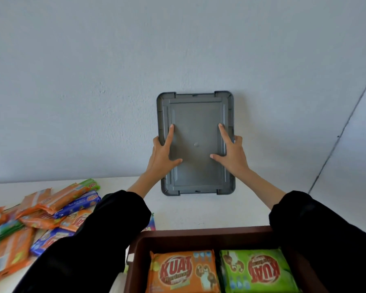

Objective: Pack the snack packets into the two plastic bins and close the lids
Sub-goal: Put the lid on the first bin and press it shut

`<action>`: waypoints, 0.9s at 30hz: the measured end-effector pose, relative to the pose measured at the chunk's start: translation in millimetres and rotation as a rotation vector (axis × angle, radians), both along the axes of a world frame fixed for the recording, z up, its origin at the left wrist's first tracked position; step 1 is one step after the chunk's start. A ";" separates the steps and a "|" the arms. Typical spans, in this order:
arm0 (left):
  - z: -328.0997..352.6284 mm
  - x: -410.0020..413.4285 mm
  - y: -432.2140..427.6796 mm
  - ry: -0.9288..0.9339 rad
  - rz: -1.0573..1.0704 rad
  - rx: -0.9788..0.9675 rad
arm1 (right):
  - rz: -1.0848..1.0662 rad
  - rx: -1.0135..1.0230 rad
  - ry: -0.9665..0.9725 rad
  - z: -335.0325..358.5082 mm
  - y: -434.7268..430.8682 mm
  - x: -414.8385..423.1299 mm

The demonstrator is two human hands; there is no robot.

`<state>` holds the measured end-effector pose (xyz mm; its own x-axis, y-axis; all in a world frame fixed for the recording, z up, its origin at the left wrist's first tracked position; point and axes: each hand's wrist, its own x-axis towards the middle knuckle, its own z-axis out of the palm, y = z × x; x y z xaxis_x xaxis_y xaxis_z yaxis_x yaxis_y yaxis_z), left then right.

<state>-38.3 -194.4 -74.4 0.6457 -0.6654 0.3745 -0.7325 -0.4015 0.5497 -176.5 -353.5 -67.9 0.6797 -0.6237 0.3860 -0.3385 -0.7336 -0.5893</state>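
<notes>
White tabletop [199, 210] against a pale grey wall [114, 70]: setting for the items below. Item one, grey lid [195, 142], rectangular, held up in front of the wall with its inner face toward me, lower edge above the far part of the table. My left hand [162, 154] grips its left long edge, forefinger stretched up along the inner rim, thumb spread across the panel, remaining fingers wrapped behind the edge. My right hand [234, 154] mirrors this on the right long edge, forefinger up, thumb pointing inward. Both arms reach forward, forearms bare, black sleeves [97, 240] pushed back toward the elbows. Item two, brown bin [199, 237], open, nearest me at bottom centre, holding an orange packet [182, 271] on the left and a green packet [256, 271] beside it on the right, both lying flat. Item three, loose packets [40, 216], orange, blue and green, heaped on the table at far left, well apart from the lid.
</notes>
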 end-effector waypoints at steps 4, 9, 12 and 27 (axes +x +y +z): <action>28.6 -19.1 22.9 -0.069 -0.033 -0.034 | 0.002 -0.031 -0.068 27.0 20.3 -25.2; 60.2 -54.4 53.3 -0.161 -0.054 -0.076 | -0.010 -0.085 -0.132 52.7 51.6 -63.0; 68.8 -81.0 73.4 -0.175 -0.035 -0.100 | 0.007 -0.114 -0.146 62.5 68.0 -85.7; 88.8 -200.6 144.0 -0.224 0.026 -0.178 | 0.131 -0.251 -0.219 94.8 122.2 -188.0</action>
<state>-238.9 -50.4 14.4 0.5497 -0.5609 0.6191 -0.8344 -0.3331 0.4391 -364.5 -231.2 26.9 0.6314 -0.4044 0.6616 -0.1176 -0.8933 -0.4338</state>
